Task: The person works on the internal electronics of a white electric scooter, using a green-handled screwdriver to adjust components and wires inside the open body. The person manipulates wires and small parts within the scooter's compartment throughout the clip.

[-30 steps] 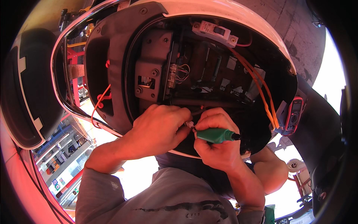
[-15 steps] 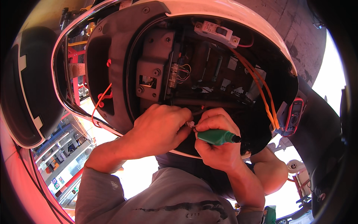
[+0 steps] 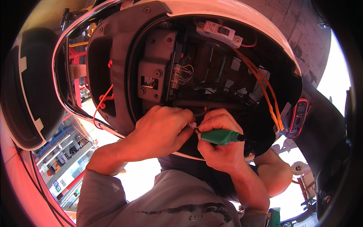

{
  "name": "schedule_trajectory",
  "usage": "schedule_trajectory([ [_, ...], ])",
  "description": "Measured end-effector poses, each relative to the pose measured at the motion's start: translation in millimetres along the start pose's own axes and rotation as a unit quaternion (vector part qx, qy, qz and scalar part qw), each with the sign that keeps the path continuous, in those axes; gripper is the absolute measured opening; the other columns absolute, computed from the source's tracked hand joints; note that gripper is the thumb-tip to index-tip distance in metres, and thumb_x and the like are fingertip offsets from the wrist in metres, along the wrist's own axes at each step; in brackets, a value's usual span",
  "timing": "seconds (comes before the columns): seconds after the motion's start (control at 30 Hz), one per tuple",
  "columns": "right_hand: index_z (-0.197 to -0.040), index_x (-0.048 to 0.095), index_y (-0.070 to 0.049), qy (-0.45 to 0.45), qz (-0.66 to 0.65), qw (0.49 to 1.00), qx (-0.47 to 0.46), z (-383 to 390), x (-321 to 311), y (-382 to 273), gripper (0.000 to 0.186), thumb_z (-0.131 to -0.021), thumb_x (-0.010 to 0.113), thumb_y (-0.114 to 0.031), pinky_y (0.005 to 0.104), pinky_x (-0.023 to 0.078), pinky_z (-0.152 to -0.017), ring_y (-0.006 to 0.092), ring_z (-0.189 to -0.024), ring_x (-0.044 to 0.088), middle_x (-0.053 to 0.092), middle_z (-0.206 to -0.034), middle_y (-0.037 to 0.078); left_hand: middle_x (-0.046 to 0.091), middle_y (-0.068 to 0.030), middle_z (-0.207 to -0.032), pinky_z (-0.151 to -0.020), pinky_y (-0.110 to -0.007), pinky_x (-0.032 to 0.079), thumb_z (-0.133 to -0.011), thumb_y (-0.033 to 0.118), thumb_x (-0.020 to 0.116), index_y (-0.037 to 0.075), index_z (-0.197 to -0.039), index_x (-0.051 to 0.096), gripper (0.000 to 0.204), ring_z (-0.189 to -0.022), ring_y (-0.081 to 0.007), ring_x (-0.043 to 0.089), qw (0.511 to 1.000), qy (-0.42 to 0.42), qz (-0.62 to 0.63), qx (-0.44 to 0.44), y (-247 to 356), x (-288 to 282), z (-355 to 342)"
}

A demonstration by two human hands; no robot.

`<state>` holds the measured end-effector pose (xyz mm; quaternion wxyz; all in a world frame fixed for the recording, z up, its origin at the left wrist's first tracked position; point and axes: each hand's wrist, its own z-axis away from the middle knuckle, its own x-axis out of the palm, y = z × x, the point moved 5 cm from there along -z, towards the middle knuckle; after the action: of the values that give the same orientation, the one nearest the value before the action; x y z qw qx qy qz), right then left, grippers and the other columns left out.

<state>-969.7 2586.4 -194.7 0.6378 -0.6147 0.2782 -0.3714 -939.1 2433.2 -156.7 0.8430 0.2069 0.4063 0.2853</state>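
Grey paving (image 3: 308,41) beyond a white-rimmed, dark oval shell (image 3: 261,24)

At the shell's side nearest your body, your bare left hand (image 3: 162,126) has its fingers pinched together on a small, whitish, block-like connector (image 3: 193,125), partly covered by the fingertips. Your bare right hand (image 3: 224,157) has its fingers curled snugly round a green, bottle-shaped plastic handle (image 3: 218,137) whose black end points to the right; those fingertips are just beside the connector, and you cannot tell whether they touch it. Across the shell, a white, box-shaped circuit breaker with a black switch (image 3: 219,33) sits inside the far rim. Two orange cables (image 3: 278,123) run from near it to the right side, near a dark, red-edged multimeter (image 3: 299,117).
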Motion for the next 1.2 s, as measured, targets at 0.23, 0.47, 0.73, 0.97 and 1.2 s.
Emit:
schedule_trajectory([
  [0.23,-0.096,0.066,-0.004,0.002,0.023,1.000,-0.020,3.5,2.5,-5.1,0.030,-0.070,0.069,0.011,0.0304,0.054,-0.069,0.0252,-0.079,0.067,0.064,-0.096,0.013,0.068,-0.0183,-0.079,-0.065,-0.050,0.055,-0.088,0.011,0.070,-0.001,-0.091,0.066,0.014,-0.074,-0.0409,0.068,1.000,0.012,-0.010,0.019,1.2,-0.6,0.2],
  [0.47,-0.095,0.063,-0.001,-0.017,-0.022,0.999,0.020,1.0,1.0,4.2,0.027,-0.074,0.071,0.014,0.0279,0.055,-0.072,0.0167,-0.083,0.065,0.063,-0.098,0.014,0.068,-0.0188,-0.077,-0.064,-0.050,0.055,-0.087,0.011,0.070,-0.002,-0.089,0.065,0.013,-0.073,-0.0411,0.068,1.000,0.014,-0.012,0.020,1.1,-0.5,0.5],
  [0.73,-0.095,0.061,0.001,-0.019,-0.078,0.995,0.057,2.9,2.9,8.6,0.026,-0.076,0.068,0.017,0.0270,0.057,-0.077,0.0148,-0.087,0.065,0.060,-0.104,0.015,0.071,-0.0167,-0.084,-0.063,-0.044,0.055,-0.078,0.005,0.075,0.000,-0.095,0.070,0.019,-0.077,-0.0376,0.071,1.000,0.006,-0.024,0.020,-2.8,0.5,1.3],
  [0.97,-0.094,0.061,0.000,-0.038,0.011,0.999,-0.013,2.2,1.2,-1.3,0.026,-0.076,0.069,0.016,0.0279,0.057,-0.077,0.0157,-0.086,0.065,0.061,-0.103,0.015,0.070,-0.0163,-0.083,-0.063,-0.044,0.055,-0.079,0.006,0.075,0.000,-0.094,0.070,0.017,-0.076,-0.0376,0.070,0.999,0.005,-0.034,0.024,-1.4,0.4,1.7],
  [1.2,-0.094,0.062,-0.001,0.007,-0.090,0.994,0.069,3.6,3.9,8.8,0.025,-0.076,0.070,0.016,0.0272,0.056,-0.075,0.0167,-0.085,0.066,0.063,-0.099,0.014,0.070,-0.0166,-0.083,-0.063,-0.045,0.055,-0.080,0.008,0.074,0.000,-0.092,0.069,0.015,-0.077,-0.0377,0.070,0.999,0.007,-0.029,0.020,-1.0,1.0,1.3],
])
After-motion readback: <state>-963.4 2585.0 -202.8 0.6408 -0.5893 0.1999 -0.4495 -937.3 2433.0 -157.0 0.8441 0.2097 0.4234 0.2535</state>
